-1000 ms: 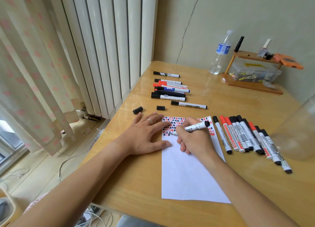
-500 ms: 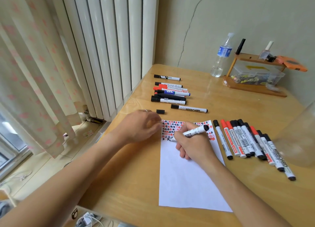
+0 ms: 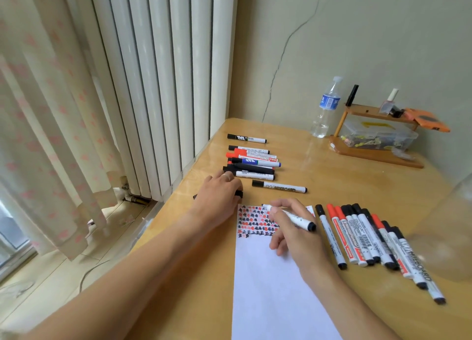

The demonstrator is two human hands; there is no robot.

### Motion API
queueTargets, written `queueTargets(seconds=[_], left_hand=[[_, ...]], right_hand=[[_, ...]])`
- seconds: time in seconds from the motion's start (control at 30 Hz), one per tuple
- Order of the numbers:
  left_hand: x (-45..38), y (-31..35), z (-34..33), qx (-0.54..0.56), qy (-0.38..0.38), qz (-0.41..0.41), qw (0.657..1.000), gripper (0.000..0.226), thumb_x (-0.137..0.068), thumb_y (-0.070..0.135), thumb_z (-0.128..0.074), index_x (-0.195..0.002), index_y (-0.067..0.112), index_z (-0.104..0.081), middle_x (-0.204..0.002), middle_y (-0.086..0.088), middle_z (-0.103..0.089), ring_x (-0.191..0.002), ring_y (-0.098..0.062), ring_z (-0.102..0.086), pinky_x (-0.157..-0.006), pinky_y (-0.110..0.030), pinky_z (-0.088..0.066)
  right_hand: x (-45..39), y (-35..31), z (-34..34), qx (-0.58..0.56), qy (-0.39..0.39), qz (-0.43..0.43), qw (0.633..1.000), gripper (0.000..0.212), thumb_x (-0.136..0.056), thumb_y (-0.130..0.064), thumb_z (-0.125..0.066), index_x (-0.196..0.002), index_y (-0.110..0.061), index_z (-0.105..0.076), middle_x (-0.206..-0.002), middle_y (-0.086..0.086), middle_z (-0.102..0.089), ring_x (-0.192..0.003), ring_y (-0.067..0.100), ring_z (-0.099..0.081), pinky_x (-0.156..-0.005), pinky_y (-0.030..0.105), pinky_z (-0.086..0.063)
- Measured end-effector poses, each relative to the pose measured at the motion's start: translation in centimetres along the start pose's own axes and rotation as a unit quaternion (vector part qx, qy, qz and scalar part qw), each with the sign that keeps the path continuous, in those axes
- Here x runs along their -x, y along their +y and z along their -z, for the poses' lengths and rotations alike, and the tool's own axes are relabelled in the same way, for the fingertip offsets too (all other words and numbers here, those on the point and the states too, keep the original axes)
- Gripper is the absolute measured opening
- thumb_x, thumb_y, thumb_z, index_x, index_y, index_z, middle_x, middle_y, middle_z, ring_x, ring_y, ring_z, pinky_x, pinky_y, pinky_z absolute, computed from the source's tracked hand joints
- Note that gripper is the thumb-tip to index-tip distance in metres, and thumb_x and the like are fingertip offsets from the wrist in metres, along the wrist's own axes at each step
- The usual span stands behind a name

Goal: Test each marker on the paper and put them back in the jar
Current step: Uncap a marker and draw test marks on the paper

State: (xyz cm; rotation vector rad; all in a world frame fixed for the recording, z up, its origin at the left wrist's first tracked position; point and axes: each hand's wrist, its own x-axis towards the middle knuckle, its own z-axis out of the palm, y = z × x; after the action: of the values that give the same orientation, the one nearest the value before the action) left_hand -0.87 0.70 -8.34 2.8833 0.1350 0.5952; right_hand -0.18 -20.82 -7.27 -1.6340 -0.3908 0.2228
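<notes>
Left hand has left the white paper sheet, fingers curling onto a small black cap; right hand grips the uncapped white marker, tip lifted; recapping likely comes next.

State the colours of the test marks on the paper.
Black and red test marks, seen in the head view.

A clear water bottle with a blue label stands near the table's far edge. Just beside it, toward the far right corner, a small wooden shelf holds a clear plastic box, with an orange object on top. A white radiator and a patterned curtain run along the left edge.
</notes>
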Motion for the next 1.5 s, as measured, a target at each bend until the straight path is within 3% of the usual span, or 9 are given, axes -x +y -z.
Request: queueTargets(seconds=[0.13,0.33,0.63,0.8,0.93,1.07,1.23,1.3,1.5], left_hand=[[2.3,0.6,0.5,0.124,-0.001,0.0,0.992,0.02,-0.098,0.02,-0.064,-0.118,0.024,-0.064,-0.117,0.004,-0.06,-0.106,-0.014,-0.054,-0.084,-0.023,-0.047],[4.8,0.8,0.4,0.163,0.007,-0.024,0.986,0.021,-0.097,0.017,-0.066,-0.117,0.024,-0.063,-0.117,0.007,-0.057,-0.101,-0.009,-0.053,-0.082,-0.016,-0.043],[5.4,1.1,0.7,0.191,0.027,-0.11,0.975,0.022,-0.095,0.012,-0.069,-0.114,0.02,-0.063,-0.112,0.003,-0.06,-0.096,-0.018,-0.06,-0.082,-0.033,-0.05],[5.7,1.3,0.9,0.195,0.038,-0.111,0.974,0.024,-0.096,0.013,-0.066,-0.115,0.021,-0.054,-0.108,0.004,-0.061,-0.088,-0.017,-0.058,-0.075,-0.038,-0.052],[5.7,1.4,0.8,0.181,0.03,-0.08,0.98,0.025,-0.099,0.017,-0.064,-0.119,0.023,-0.049,-0.114,0.003,-0.065,-0.091,-0.016,-0.058,-0.076,-0.037,-0.053],[5.6,1.2,0.9,0.177,0.033,-0.063,0.982,0.027,-0.099,0.019,-0.064,-0.126,0.019,-0.059,-0.12,0.001,-0.066,-0.098,-0.014,-0.058,-0.081,-0.028,-0.05],[5.5,1.2,0.9,0.148,0.033,-0.076,0.986,0.019,-0.098,0.018,-0.066,-0.117,0.017,-0.069,-0.107,0.0,-0.066,-0.092,-0.02,-0.06,-0.075,-0.03,-0.048],[5.6,1.2,0.9,0.14,0.032,-0.089,0.986,0.019,-0.097,0.019,-0.068,-0.115,0.016,-0.07,-0.102,-0.001,-0.068,-0.087,-0.021,-0.061,-0.074,-0.036,-0.05],[5.9,1.2,0.9,0.133,0.021,-0.122,0.983,0.018,-0.094,0.018,-0.072,-0.112,0.016,-0.072,-0.102,-0.001,-0.071,-0.087,-0.021,-0.064,-0.071,-0.033,-0.05]], right_hand=[[-0.1,0.3,0.0,0.0,-0.021,0.0,1.0,0.015,-0.102,-0.023,-0.06,-0.105,-0.028,-0.073,-0.085,0.003,-0.074,-0.051,0.025,-0.061,-0.045,0.032,-0.045],[-0.1,0.7,-0.2,0.027,-0.065,0.005,0.997,0.019,-0.103,-0.018,-0.057,-0.101,-0.027,-0.073,-0.091,0.009,-0.075,-0.053,0.026,-0.059,-0.045,0.03,-0.042],[0.1,0.3,-0.4,0.014,-0.098,-0.001,0.995,0.009,-0.098,-0.024,-0.068,-0.107,-0.022,-0.067,-0.086,0.009,-0.077,-0.05,0.026,-0.059,-0.044,0.028,-0.041],[-0.1,0.4,0.2,-0.02,-0.082,-0.01,0.996,0.021,-0.095,-0.034,-0.074,-0.1,-0.017,-0.062,-0.073,0.021,-0.069,-0.055,0.029,-0.057,-0.046,0.03,-0.042],[-0.6,0.1,1.2,-0.073,-0.062,-0.019,0.995,0.026,-0.102,-0.033,-0.063,-0.108,-0.008,-0.068,-0.083,0.006,-0.066,-0.06,0.025,-0.058,-0.05,0.031,-0.046],[-1.3,0.5,2.5,0.053,-0.054,0.044,0.996,0.006,-0.098,-0.014,-0.07,-0.093,-0.011,-0.072,-0.076,0.005,-0.067,-0.063,0.02,-0.065,-0.059,0.034,-0.055],[-1.2,1.5,2.5,0.207,-0.07,0.109,0.97,0.003,-0.093,-0.027,-0.075,-0.093,-0.028,-0.071,-0.089,-0.012,-0.072,-0.086,0.01,-0.069,-0.078,0.037,-0.059],[-1.0,1.6,2.3,0.261,-0.074,0.137,0.953,0.012,-0.088,-0.029,-0.079,-0.097,-0.03,-0.071,-0.095,-0.015,-0.071,-0.095,0.007,-0.065,-0.077,0.028,-0.052],[-0.4,1.9,2.2,0.27,-0.072,0.125,0.952,0.013,-0.087,-0.026,-0.079,-0.095,-0.03,-0.07,-0.093,-0.019,-0.07,-0.09,0.002,-0.061,-0.073,0.024,-0.047]])
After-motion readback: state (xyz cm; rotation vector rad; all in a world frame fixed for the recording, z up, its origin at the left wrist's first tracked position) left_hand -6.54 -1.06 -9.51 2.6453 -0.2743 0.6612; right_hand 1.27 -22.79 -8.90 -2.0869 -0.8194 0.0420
